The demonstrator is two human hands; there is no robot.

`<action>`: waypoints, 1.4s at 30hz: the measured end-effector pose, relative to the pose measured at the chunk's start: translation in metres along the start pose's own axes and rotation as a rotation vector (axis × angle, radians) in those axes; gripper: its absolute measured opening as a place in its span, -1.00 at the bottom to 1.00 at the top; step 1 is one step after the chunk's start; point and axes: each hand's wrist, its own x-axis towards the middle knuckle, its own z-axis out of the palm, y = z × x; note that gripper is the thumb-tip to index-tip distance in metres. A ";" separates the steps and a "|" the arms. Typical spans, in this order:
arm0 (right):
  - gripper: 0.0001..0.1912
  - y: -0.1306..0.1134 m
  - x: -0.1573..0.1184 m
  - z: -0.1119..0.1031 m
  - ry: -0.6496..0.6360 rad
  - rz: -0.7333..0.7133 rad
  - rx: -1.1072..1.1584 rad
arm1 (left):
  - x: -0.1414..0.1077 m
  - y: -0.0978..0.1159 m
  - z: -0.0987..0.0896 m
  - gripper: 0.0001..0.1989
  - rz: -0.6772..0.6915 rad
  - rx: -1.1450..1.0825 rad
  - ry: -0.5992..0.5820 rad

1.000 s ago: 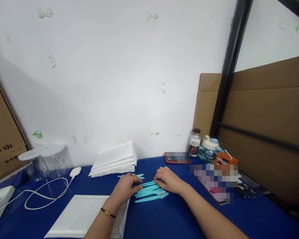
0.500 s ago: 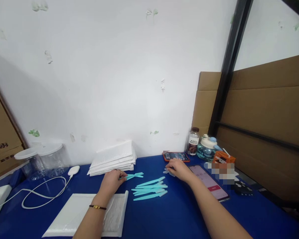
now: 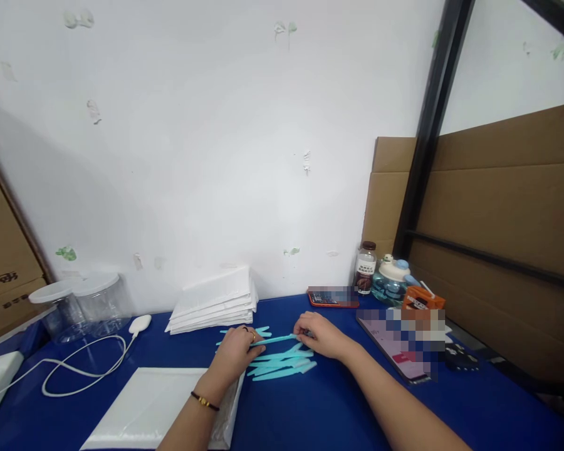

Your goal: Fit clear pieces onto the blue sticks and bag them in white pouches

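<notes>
A turquoise eyebrow razor (image 3: pixel 279 339) is stretched between my two hands, level above the blue table. My left hand (image 3: pixel 237 351) pinches its handle end. The fingertips of my right hand (image 3: pixel 320 334) are closed round its other end, and they hide that tip. Just below lies a loose pile of similar turquoise razors (image 3: pixel 282 368), pointing left to right. A few more razors (image 3: pixel 263 332) lie behind my left hand and are partly covered by it. Under my left forearm is a flat white padded tray or envelope (image 3: pixel 136 401).
White packets (image 3: pixel 211 302) are stacked against the wall. To the left stand two clear jars (image 3: pixel 101 304) beside a white cable (image 3: pixel 122 341). On the right are an orange-edged phone (image 3: pixel 333 298), a larger phone (image 3: pixel 392 344), a brown-capped bottle (image 3: pixel 365 269) and a water bottle (image 3: pixel 391 279).
My left hand has moved right with a razor. My right hand has come slightly left and down from the small clear pieces to the razor's far end.
</notes>
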 end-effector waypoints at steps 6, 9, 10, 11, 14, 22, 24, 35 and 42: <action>-0.90 0.007 -0.004 -0.015 0.082 0.058 0.043 | -0.001 -0.014 -0.008 -0.72 -0.065 -0.071 0.015; -0.90 0.003 -0.003 -0.016 0.078 0.043 0.046 | -0.003 -0.008 -0.008 -0.61 -0.071 -0.145 0.050; -0.91 0.000 -0.002 -0.015 0.067 0.024 0.047 | -0.003 -0.005 -0.007 -0.64 -0.051 -0.137 0.057; -0.91 -0.003 -0.001 -0.014 0.056 0.009 0.049 | -0.002 -0.002 -0.007 -0.68 -0.028 -0.119 0.057; -0.89 -0.002 -0.001 -0.014 0.052 0.026 0.047 | -0.001 -0.005 -0.009 -0.65 -0.025 -0.066 0.041; -0.90 0.021 -0.012 -0.028 0.029 0.217 -0.001 | -0.012 -0.048 -0.020 -0.73 -0.245 -0.062 0.050; -0.89 0.013 -0.011 -0.027 0.014 0.144 0.034 | -0.013 -0.048 -0.019 -0.74 -0.262 -0.047 0.067; -0.90 -0.011 -0.005 -0.002 -0.139 0.119 0.148 | -0.007 0.005 -0.003 -0.76 0.026 -0.157 -0.085; -0.94 0.001 -0.006 -0.017 -0.044 0.212 0.203 | -0.005 -0.004 -0.015 -0.76 -0.001 0.012 0.010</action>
